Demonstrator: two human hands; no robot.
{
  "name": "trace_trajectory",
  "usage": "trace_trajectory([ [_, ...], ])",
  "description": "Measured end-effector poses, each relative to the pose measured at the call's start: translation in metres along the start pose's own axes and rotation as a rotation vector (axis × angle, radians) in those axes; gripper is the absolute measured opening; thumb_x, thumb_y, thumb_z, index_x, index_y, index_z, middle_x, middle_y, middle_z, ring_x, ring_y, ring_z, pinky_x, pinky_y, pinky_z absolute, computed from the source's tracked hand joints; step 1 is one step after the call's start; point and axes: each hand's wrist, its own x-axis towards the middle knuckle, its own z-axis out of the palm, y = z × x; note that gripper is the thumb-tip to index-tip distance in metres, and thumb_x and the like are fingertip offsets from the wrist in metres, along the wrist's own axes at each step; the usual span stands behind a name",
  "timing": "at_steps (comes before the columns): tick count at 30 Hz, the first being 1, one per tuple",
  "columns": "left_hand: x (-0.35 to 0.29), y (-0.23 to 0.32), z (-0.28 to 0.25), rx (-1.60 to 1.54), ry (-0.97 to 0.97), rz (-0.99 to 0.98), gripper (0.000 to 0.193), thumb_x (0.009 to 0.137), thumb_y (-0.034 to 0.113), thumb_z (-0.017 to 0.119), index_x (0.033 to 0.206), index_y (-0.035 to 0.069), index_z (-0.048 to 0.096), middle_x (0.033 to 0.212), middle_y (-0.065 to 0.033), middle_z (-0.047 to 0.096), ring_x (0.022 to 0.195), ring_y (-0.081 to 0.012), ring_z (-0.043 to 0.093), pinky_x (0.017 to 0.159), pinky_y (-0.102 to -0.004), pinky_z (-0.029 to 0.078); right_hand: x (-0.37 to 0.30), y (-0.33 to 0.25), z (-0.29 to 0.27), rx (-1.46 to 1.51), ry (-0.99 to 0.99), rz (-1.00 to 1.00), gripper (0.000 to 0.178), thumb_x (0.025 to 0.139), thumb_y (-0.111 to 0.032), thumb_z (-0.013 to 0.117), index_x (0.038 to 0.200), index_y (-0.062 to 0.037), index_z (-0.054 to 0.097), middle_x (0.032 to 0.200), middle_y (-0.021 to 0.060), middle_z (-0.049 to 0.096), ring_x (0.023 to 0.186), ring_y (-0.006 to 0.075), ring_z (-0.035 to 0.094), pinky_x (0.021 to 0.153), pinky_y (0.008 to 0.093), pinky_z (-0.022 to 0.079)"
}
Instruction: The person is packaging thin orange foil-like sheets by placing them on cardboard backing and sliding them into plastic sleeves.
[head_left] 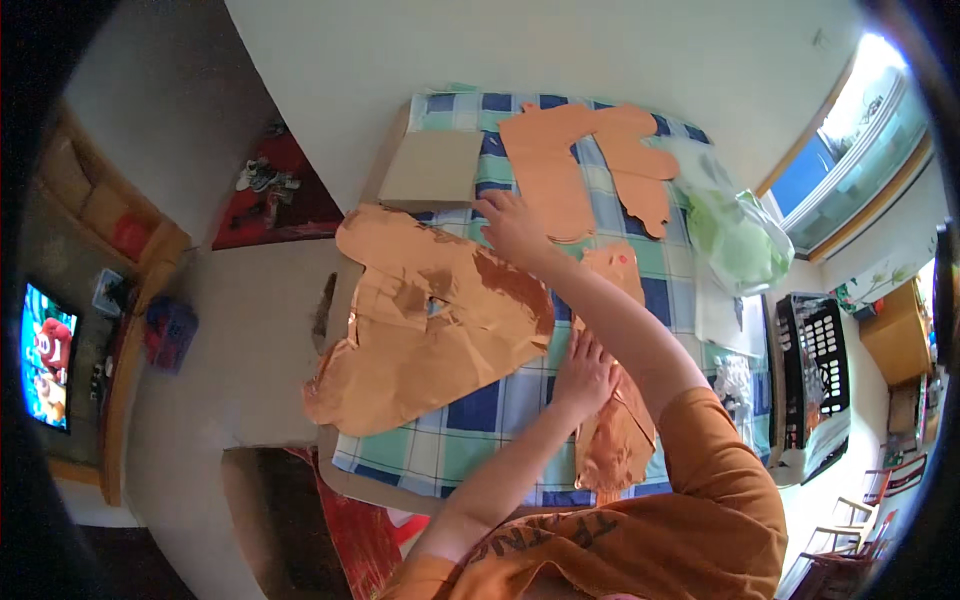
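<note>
My left hand (584, 378) lies on a long, narrow, shiny copper-coloured sheet (618, 440) at the table's near side, fingers stretched out. Reaching across above it, my right hand (512, 228) is at the far edge of a large, irregular copper-coloured sheet (440, 350); its fingers are slightly bent and apart, and nothing shows in them. The large sheet is creased, with darker brown patches and a small hole near its middle. Two flat orange cut pieces lie farther back, a broad one (550, 170) and a wavy-edged one (635, 165).
A checked cloth (480, 415) covers the table. A beige flat box (430, 168) sits at its far left, and a pale green plastic bag (735, 240) at the right. Beyond the right edge stands a black crate (825, 350). A lit screen (48, 355) is far left.
</note>
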Motion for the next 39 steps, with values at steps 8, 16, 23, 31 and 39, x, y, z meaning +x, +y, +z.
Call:
trace_trajectory([
  [8,0.001,-0.004,0.015,-0.178,0.166,0.031,0.057,0.094,0.035,0.042,0.143,0.005,0.038,0.147,-0.0145,0.037,0.139,-0.0319,0.028,0.118,-0.0478,0.012,0.05,0.014,0.052,-0.304,-0.084,-0.094,0.05,0.081,-0.013,0.063,0.13,-0.0146,0.051,0.136,0.002,0.05,0.126,0.0228,0.047,0.103,0.0467,0.037],
  [16,-0.001,-0.007,0.014,-0.09,0.134,0.006,0.053,0.091,0.03,0.051,0.133,-0.002,0.045,0.143,-0.0196,0.039,0.138,-0.0335,0.03,0.117,-0.0491,0.016,0.024,0.04,0.039,-0.199,-0.01,-0.205,0.052,0.078,-0.007,0.062,0.129,-0.0107,0.052,0.128,0.0065,0.058,0.121,0.0246,0.052,0.101,0.043,0.041],
  [23,-0.002,-0.008,0.022,-0.055,0.099,0.035,0.048,0.09,0.029,0.052,0.125,-0.004,0.054,0.137,-0.0204,0.046,0.135,-0.0347,0.033,0.116,-0.0497,0.017,0.042,0.032,0.041,0.88,0.192,0.843,0.038,0.084,-0.011,0.064,0.119,0.0008,0.053,0.108,0.0162,0.061,0.093,0.026,0.065,0.075,0.0356,0.057],
  [31,0.0,-0.004,0.02,0.025,0.083,0.04,0.053,0.09,0.03,0.052,0.135,0.002,0.047,0.143,-0.0177,0.041,0.137,-0.0364,0.031,0.115,-0.0535,0.017,0.036,0.051,0.016,1.304,-0.09,1.044,0.029,0.087,-0.013,0.065,0.112,-0.0005,0.058,0.091,0.0099,0.063,0.077,0.0187,0.064,0.065,0.0336,0.057],
  [39,-0.002,-0.008,0.022,-0.115,0.343,0.08,0.05,0.093,0.038,0.052,0.131,0.006,0.051,0.143,-0.018,0.042,0.139,-0.0321,0.03,0.113,-0.0544,0.02,-0.014,0.005,-0.135,1.278,0.0,0.828,0.031,0.09,-0.015,0.061,0.116,0.0,0.059,0.096,0.0057,0.063,0.087,0.0152,0.062,0.076,0.0315,0.054],
])
